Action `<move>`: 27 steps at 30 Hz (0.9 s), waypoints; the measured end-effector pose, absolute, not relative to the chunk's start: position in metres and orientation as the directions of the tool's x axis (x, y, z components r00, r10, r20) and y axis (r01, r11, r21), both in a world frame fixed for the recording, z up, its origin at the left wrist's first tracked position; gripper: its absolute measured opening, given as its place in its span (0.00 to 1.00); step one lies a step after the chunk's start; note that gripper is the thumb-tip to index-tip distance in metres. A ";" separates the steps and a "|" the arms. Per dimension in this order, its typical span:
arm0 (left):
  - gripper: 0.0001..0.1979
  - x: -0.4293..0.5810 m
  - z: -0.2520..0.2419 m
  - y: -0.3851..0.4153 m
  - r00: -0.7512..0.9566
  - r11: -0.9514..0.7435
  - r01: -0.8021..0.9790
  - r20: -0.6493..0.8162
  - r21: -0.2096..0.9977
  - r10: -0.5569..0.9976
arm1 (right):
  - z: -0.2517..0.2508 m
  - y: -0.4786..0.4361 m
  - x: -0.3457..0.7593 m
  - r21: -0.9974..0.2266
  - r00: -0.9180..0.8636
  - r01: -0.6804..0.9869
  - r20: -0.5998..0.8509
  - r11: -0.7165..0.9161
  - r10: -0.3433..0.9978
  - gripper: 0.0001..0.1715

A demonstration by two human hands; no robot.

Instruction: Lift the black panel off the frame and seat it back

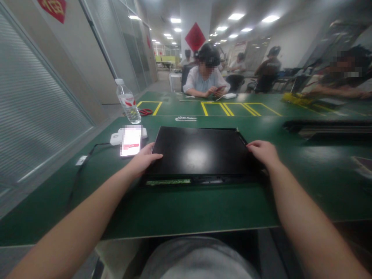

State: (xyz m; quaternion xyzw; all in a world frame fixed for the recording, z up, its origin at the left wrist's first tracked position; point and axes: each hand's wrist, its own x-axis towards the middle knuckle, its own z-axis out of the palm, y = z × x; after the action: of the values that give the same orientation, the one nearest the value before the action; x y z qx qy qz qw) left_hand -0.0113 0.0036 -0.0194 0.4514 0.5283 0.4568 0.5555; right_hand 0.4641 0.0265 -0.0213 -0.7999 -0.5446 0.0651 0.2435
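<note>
Panel [200,151] lies shiny side up over a dark frame [168,181] on the tabletop [200,213], between both hands. Left hand [143,159] nearly closed on its left edge, thumb on top; right hand [264,153] pinches the opposite edge, whether frame included cannot tell. Two-ended hold probably for levelness. Phone [131,143], bottle [129,104] off left, likely for elbow room.

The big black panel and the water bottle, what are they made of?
The black panel could be glass or plastic, smooth with a soft sheen: a pale, blurry glow shows on it. The bottle looks like clear, shiny plastic, because it's see-through. Its white cap is probably plastic too, but harder to tell.
</note>
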 end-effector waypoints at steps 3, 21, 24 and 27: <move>0.33 -0.013 -0.021 0.004 0.037 0.165 -0.023 -0.164 0.986 0.986 | -0.021 0.026 0.464 -0.463 0.400 0.838 0.159 -0.289 0.903 0.17; 0.32 -0.012 -0.020 0.005 -0.004 0.184 -0.020 -0.184 0.983 0.983 | -0.021 0.026 0.464 -0.477 0.405 0.830 0.163 -0.288 0.900 0.16; 0.31 -0.012 -0.021 0.005 0.000 0.176 -0.020 -0.177 0.984 0.984 | -0.021 0.026 0.464 -0.474 0.407 0.830 0.155 -0.294 0.900 0.17; 0.31 -0.012 -0.022 0.005 0.007 0.167 -0.023 -0.167 0.986 0.986 | -0.021 0.026 0.465 -0.468 0.407 0.832 0.148 -0.299 0.902 0.16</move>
State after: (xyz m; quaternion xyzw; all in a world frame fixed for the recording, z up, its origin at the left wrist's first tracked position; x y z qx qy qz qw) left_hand -0.0123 0.0048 -0.0218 0.4517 0.5328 0.4611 0.5473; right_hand 0.4651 0.0263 -0.0213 -0.8026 -0.5399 0.0717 0.2433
